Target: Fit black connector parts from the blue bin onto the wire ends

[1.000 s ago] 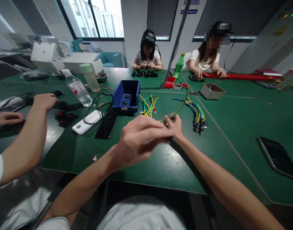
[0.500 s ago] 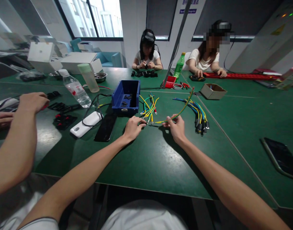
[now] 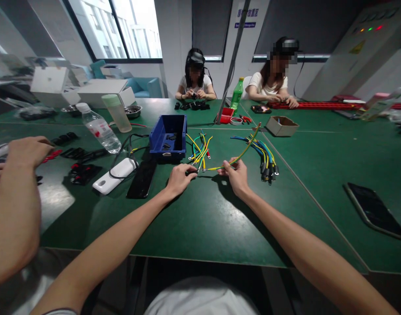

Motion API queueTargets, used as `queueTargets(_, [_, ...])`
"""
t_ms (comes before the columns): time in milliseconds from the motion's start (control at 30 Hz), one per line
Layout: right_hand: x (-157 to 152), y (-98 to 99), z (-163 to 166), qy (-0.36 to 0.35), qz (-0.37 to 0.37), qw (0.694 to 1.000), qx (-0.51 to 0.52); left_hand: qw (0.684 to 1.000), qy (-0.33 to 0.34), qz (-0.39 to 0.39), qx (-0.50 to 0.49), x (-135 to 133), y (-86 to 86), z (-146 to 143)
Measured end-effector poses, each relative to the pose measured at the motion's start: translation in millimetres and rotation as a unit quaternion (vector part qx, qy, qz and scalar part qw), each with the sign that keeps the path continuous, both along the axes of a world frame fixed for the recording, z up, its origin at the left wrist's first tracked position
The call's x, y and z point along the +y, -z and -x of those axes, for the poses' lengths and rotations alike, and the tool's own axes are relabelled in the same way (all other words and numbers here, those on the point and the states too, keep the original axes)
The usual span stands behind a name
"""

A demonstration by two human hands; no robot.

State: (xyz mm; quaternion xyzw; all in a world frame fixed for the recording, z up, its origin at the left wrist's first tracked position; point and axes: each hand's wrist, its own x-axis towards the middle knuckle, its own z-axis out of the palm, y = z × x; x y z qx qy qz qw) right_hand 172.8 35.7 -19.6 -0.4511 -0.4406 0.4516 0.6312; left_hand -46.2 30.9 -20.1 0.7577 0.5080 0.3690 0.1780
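My right hand pinches a yellow-green wire that arcs up and away to the right. My left hand rests on the green table, its fingertips closed on a small black piece just in front of a loose bunch of coloured wires. A second bundle of wires with black end caps lies right of my right hand. A blue bin holding small black parts stands behind my left hand.
A black phone, a white power bank and a water bottle lie to the left. Another phone lies at right. A neighbour's arm reaches in at left. Two people sit across the table.
My left hand came down from in front of the camera to the table beside the wire bunch. My right hand kept its hold on the yellow-green wire. The view tilted a little downward.
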Motion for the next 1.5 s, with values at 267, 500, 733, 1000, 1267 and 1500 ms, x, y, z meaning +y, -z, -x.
queueTargets(267, [-2.6, 1.1, 3.7, -0.012, 0.014, 1.0, -0.005, 1.0, -0.008, 0.0, -0.027, -0.6, -0.4, -0.5])
queueTargets(500, [-2.8, 0.7, 3.7, -0.02, 0.011, 1.0, -0.001, 0.999, -0.005, 0.006, -0.034, -0.4, 0.6, -0.9])
queueTargets(733, [-2.4, 1.2, 4.2, -0.023, 0.012, 1.0, 0.001, 0.999, 0.002, 0.016, -0.038, 0.4, 1.9, 0.3])
queueTargets(1000, [-2.7, 0.4, 3.5, -0.027, 0.021, 0.999, 0.009, 0.999, 0.0, 0.02, -0.043, -0.8, -0.2, -0.6])
queueTargets(1267, [-3.8, -1.3, 4.2, -0.033, 0.021, 0.999, -0.001, 0.997, -0.04, 0.004, -0.061, -3.4, -5.3, -0.5])
queueTargets(1500, [-5.1, -2.6, 4.7, -0.035, 0.018, 0.999, -0.004, 0.999, -0.013, 0.011, -0.04, -2.9, -0.7, -1.2])
